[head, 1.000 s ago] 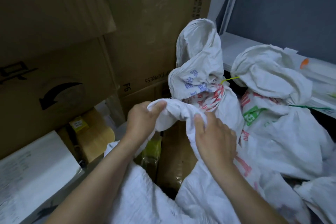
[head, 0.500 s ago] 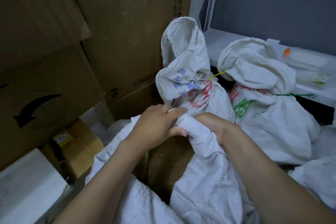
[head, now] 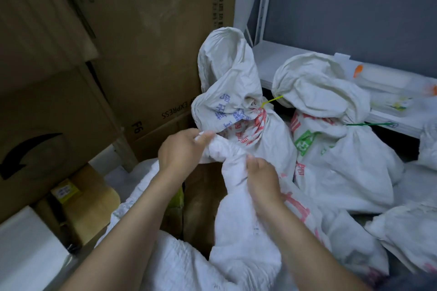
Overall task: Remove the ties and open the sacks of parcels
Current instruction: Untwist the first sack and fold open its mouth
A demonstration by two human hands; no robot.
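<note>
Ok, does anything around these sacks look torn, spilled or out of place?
Nothing stands out. The left hand and right hand grip bunched cloth of the front sack; no tear or spill shows. Behind it, the middle sack is shut with a yellow tie and the right sack with a green tie.

Left hand [head: 182, 151], right hand [head: 262, 177] grip open sack [head: 236, 208] mouth.

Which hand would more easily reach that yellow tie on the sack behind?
Probably the right hand: the yellow tie sticks out on the right side of the tied sack, just beyond that hand. The left hand sits further left. Both grip the near sack now.
</note>
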